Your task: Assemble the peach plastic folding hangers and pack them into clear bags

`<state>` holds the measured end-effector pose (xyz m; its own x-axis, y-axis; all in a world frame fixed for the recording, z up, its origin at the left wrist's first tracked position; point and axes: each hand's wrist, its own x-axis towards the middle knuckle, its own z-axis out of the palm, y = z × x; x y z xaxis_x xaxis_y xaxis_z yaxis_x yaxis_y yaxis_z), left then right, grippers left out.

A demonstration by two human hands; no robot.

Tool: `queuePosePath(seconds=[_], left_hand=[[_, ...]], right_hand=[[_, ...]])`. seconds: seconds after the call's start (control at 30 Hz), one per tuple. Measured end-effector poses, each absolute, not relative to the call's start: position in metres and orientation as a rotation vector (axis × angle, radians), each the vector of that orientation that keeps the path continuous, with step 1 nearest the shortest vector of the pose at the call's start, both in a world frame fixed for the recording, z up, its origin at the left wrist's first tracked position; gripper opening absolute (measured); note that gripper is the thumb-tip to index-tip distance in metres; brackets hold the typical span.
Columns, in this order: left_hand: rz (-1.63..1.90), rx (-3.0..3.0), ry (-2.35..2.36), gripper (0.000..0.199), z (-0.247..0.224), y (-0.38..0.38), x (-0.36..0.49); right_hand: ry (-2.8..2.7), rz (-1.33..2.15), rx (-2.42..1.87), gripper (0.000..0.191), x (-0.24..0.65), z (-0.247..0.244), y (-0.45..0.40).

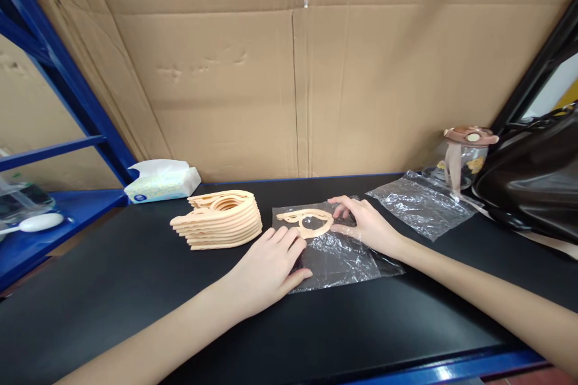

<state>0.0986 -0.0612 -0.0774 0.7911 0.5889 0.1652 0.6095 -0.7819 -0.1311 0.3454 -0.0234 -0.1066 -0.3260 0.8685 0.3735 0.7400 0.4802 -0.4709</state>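
A peach plastic folding hanger [316,233] lies flat at the upper end of a clear plastic bag [334,261]; whether it is fully inside the film is hard to tell. My left hand [271,264] rests on the bag's left side, fingers stretched out, fingertips at the hanger's lower left edge. At the hanger's right end, my right hand [368,225] has its thumb and bent fingers around the edge. To the left of my hands stands a neat stack of matching folding hangers [226,225].
Another clear bag [422,204] lies to the right on the black tabletop [135,289]. Behind it are a clear cup with a brown lid [469,156] and a dark bag [533,174]. A tissue pack [162,183] sits back left, beside a blue frame [67,66]. Cardboard [217,84] closes the back.
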Motion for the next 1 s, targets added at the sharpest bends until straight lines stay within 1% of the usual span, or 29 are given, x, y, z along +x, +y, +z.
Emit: queuePosePath(seconds=[0.17, 0.5, 1.0], left_hand=[[-0.219, -2.813, -0.987, 0.028, -0.0807, -0.0598, 0.0966], [-0.252, -2.84, -0.973, 0.033, -0.0808, -0.0589, 0.0945], [-0.226, -2.918, -0.785, 0.029, -0.0769, -0.0597, 0.0935]], right_hand=[[-2.154, 0.313, -1.308, 0.039, 0.3455, -0.1051, -0.0253], [-2.161, 0.333, -1.283, 0.039, 0.3468, -0.1056, -0.024], [-2.139, 0.62, -1.151, 0.042, 0.3482, -0.1007, -0.0258]])
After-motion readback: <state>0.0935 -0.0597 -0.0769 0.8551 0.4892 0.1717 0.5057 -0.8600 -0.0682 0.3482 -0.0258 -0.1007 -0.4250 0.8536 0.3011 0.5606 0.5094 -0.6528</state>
